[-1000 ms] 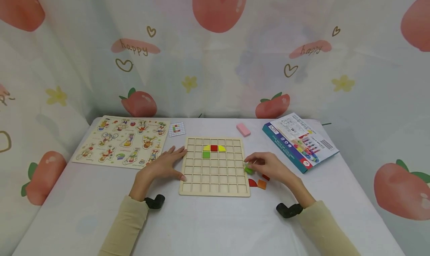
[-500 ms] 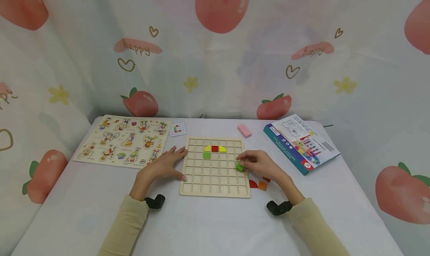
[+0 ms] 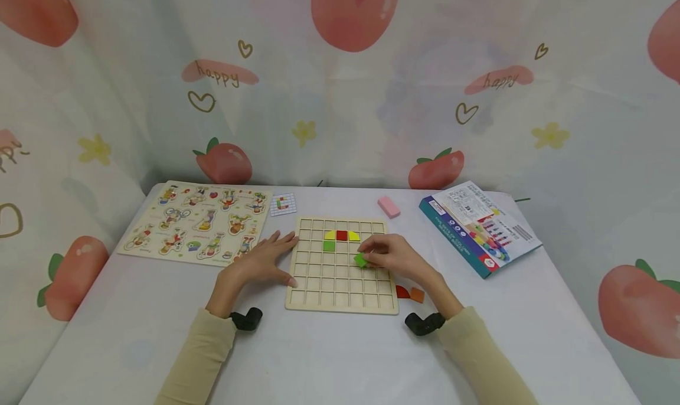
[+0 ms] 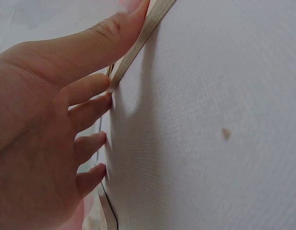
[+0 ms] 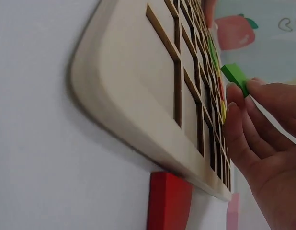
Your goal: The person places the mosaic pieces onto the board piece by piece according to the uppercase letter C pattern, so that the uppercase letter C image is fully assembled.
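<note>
One green block [image 3: 360, 260] is pinched at the fingertips of the right hand [image 3: 390, 256], tilted, held over the wooden grid board [image 3: 342, 303] approx. mid-right of the grid, not yet seated in a cell. Right wrist view confirms: block [image 5: 235, 76] sits between thumb and forefinger tips, clear of the board face [image 5: 138, 96].

Handling, est.: small painted wood pc., light, rigid, not fragile; smooth faces may slip, so grip w/ two fingertips on opposite side faces, leaving the underside free to drop square into a cell. Cells look a close fit; block needs levelling first.

Left hand [image 3: 260, 262] lies flat, fingers straight, against the board's left edge; left wrist view shows fingertips [image 4: 102, 103] touching the board rim [image 4: 138, 45]. Holds nothing.

On the board, upper rows: yellow pc. [image 3: 330, 235], red pc. [image 3: 342, 235], second yellow pc. [image 3: 353, 235] in a row; green pc. [image 3: 329, 245] directly below the first yellow.

Off the board, at its lower right corner: red pc. [image 3: 402, 291] and orange pc. [image 3: 417, 294], both on the table [image 3: 329, 358]. Past the top right corner: pink eraser [image 3: 389, 206]; further right, game box [image 3: 480, 227]. Just off the top left corner: pattern card [image 3: 283, 204]; left of that, picture puzzle board [image 3: 198, 222].
</note>
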`<state>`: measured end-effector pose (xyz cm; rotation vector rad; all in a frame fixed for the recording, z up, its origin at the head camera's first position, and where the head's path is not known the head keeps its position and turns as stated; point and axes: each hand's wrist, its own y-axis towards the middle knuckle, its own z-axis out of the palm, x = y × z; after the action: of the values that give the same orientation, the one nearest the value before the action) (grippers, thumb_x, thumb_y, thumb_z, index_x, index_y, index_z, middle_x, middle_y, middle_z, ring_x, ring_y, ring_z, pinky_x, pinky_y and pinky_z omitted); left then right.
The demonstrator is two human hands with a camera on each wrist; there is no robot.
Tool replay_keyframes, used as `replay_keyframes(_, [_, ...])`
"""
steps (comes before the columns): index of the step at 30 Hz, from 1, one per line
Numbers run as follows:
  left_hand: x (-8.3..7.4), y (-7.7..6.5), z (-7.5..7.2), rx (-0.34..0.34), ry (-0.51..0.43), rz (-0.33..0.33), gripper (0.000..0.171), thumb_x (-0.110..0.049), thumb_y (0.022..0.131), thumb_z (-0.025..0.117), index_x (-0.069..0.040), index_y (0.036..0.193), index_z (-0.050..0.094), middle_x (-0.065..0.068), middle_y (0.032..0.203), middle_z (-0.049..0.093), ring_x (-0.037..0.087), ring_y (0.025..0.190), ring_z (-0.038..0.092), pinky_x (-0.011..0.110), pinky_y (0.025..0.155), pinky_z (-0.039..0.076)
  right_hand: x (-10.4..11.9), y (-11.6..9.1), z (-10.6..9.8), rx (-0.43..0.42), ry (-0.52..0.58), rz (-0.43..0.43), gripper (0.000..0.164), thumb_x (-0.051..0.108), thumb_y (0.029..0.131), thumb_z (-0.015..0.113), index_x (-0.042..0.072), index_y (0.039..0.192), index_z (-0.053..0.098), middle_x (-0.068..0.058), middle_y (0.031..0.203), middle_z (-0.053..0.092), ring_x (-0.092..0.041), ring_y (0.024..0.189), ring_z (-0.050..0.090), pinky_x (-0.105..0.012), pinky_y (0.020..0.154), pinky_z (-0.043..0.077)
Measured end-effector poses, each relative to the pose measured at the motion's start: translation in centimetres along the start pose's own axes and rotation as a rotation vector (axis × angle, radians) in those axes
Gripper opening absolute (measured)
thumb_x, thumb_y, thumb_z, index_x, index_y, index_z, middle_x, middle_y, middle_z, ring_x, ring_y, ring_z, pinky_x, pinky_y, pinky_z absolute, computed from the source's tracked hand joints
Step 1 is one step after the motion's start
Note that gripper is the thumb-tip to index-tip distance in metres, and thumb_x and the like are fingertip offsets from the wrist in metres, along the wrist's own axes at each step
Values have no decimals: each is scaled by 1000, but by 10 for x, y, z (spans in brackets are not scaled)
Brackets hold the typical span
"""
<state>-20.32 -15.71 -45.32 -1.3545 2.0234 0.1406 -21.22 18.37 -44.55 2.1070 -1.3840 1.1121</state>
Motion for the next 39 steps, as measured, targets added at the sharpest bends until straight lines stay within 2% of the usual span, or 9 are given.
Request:
replay_keyframes(7, [-1, 0, 0, -5, 7, 4, 104, -41, 78, 88, -12, 162, 33, 5, 172, 21, 40, 160, 4, 61, 129, 8, 6, 9, 10, 3, 26, 10, 20, 12, 96, 70, 13, 115, 75, -3, 106, 72, -19, 94, 65, -29, 91, 58])
replay_keyframes(13, [-2, 0, 0, 2, 4, -3, 104, -41, 78, 88, -13, 162, 33, 5, 172, 21, 38, 160, 4, 58, 130, 7, 13, 17, 16, 14, 44, -2, 25, 8, 93, 71, 9, 119, 73, -4, 106, 72, -16, 92, 66, -24, 86, 58])
replay_keyframes(22, [0, 1, 0, -3, 19, -1, 104, -41, 78, 88, -12, 162, 33, 6, 172, 21, 38, 160, 4, 58, 130, 8, 22, 25, 27, 17, 65, 11, 28, 7, 91, 74, 5, 119, 74, -7, 104, 72, -16, 91, 66, -24, 84, 57])
replay_keyframes(29, [-2, 1, -1, -1, 20, -4, 104, -41, 79, 88, -13, 162, 33, 5, 172, 21, 39, 160, 4, 60, 130, 8, 27, 30, 34, 16, 28, 7, 27, 12, 89, 80, 6, 114, 75, -3, 98, 72, -15, 89, 65, -25, 83, 58])
replay_keyframes(39, [-2, 0, -1, -1, 15, -24, 104, -42, 78, 88, -15, 162, 34, 3, 173, 21, 38, 161, 3, 61, 129, 8, 31, 40, 43, 17, -45, -24, 25, 10, 85, 83, 4, 108, 76, -2, 90, 72, -11, 82, 65, -23, 76, 55])
